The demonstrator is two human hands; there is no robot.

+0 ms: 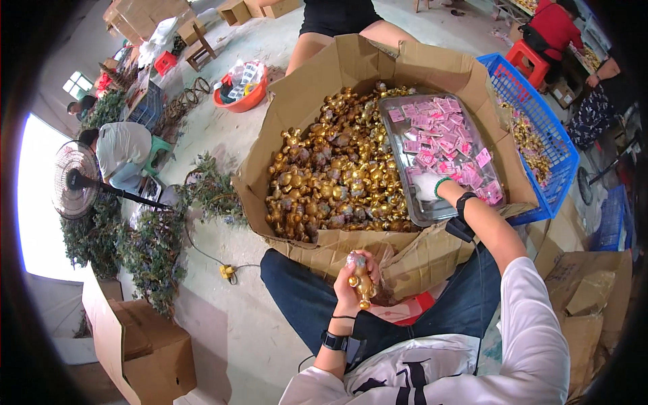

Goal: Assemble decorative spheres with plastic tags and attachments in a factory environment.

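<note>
My left hand (pixel 345 289) is wrapped round a shiny gold figurine (pixel 364 285) with a paler, silvery top, held above my lap. In front of me stands a big open cardboard box (pixel 297 101) filled with a heap of gold figurines (pixel 331 175). A clear plastic tray (pixel 399 164) lies on the right part of that box, bearing many small pink cards (pixel 442 128). My right hand (pixel 428 185), in a white glove, reaches into the tray's near part, among the cards. Its fingers do not show clearly enough to tell whether they grip a card.
A blue plastic basket (pixel 563 158) with more small golden pieces stands right of the box. Another person's legs (pixel 310 50) are at its far side. An orange tub (pixel 246 100), a fan (pixel 77 179), leafy garlands (pixel 152 256) and an open carton (pixel 145 344) stand to the left.
</note>
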